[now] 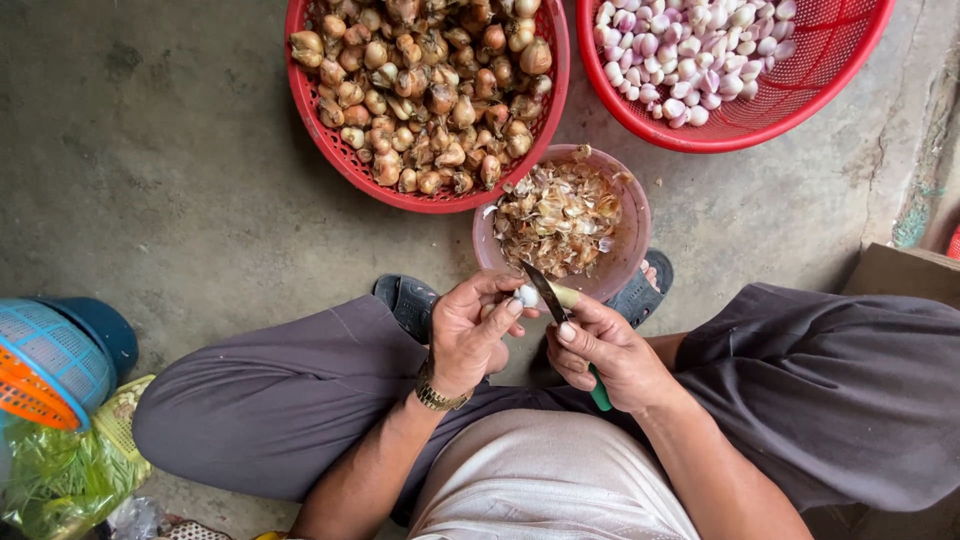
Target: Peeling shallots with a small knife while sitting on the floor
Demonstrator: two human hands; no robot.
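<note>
The person sits low on the concrete floor (180,180), knees wide, and the work going on between them is peeling shallots. The left hand (470,335) has its fingers (497,318) curled and pinching a small shallot (527,295), already pale where the skin is off, just above the near rim of the pink bowl (632,245) that holds a heap of papery peelings (555,215). The right hand (605,350) is closed round a green-handled knife (548,292), thumb pressed along it, the dark blade laid against the bulb. By the look of it this is the middle of a peel: the blade seems to be lifting skin or trimming an end (I cannot tell which from here). Beyond the bowl sits a red basket (330,150) full of brown unpeeled shallots (425,90), and to its right, close beside it, a second red basket (800,110) of peeled pinkish-white bulbs (690,50). Finishing this one would, I judge, call for a short, shallow pull of the blade toward the thumb, letting the scrap fall into the bowl, with the fingertips kept clear of the edge. A blue basket (55,350) stands off at the left.
</note>
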